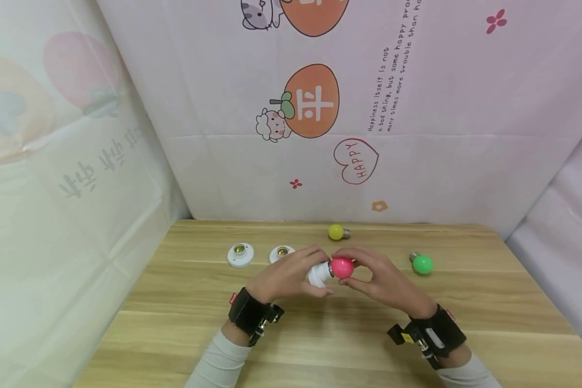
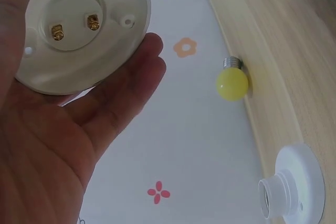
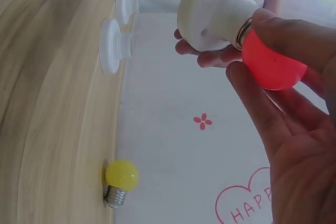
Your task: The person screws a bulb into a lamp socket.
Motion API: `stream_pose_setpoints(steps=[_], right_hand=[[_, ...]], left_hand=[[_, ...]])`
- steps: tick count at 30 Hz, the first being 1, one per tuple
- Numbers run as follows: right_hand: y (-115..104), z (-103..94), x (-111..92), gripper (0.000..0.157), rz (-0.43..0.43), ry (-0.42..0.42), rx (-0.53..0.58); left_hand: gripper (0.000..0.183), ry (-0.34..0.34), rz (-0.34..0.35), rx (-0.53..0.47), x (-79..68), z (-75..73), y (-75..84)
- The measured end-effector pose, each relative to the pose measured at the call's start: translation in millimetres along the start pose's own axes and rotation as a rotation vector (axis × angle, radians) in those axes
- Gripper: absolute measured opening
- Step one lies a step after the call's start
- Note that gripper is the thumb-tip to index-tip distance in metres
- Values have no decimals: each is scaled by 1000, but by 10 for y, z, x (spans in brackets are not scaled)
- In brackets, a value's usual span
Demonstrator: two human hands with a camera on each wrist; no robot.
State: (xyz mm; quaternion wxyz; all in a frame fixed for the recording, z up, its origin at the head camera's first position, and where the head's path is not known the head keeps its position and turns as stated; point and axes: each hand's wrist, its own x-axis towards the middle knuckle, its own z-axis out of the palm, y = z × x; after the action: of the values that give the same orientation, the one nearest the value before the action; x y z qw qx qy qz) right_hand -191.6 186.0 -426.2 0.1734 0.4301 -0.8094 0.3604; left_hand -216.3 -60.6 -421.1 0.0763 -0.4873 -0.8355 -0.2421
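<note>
White printed sheeting (image 1: 213,108) hangs behind the wood-grain counter (image 1: 320,345) and down both its sides. Between my two hands, raised above the counter, is the red bulb (image 1: 342,268), its metal base at the mouth of a white lamp holder (image 1: 318,275); a shiny band of the base shows between them, and I cannot tell how far it sits inside. My right hand (image 1: 383,280) is partly closed, pinching the bulb's round glass between thumb and fingertips. My left hand (image 1: 291,275) curls around the lamp holder, gripping its disc, whose underside shows two brass terminals in the left wrist view. Just beyond my left hand stands a second holder (image 1: 279,253), partly hidden by it, and farther left a third holder (image 1: 240,255), both with sockets upward. Near the counter's back edge lies the yellow bulb (image 1: 335,232); off to my right lies the green bulb (image 1: 422,264). Black straps (image 1: 436,337) wrap my wrists.
</note>
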Motion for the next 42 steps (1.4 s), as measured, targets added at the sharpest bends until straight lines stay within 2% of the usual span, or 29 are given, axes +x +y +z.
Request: stream_pose_setpoints(steps=[7, 15, 24, 42], right_hand=[[-27, -2, 2, 54, 3, 6, -22], [-61, -12, 10, 51, 34, -11, -25], [-49, 0, 11, 48, 32, -19, -27], [-97, -25, -13, 37, 151, -41, -57]], left_hand=[[50, -27, -14, -12, 2, -9, 12], [51, -38, -4, -7, 3, 5, 5], [52, -41, 10, -2, 11, 19, 7], [52, -52, 6, -60, 26, 60, 12]])
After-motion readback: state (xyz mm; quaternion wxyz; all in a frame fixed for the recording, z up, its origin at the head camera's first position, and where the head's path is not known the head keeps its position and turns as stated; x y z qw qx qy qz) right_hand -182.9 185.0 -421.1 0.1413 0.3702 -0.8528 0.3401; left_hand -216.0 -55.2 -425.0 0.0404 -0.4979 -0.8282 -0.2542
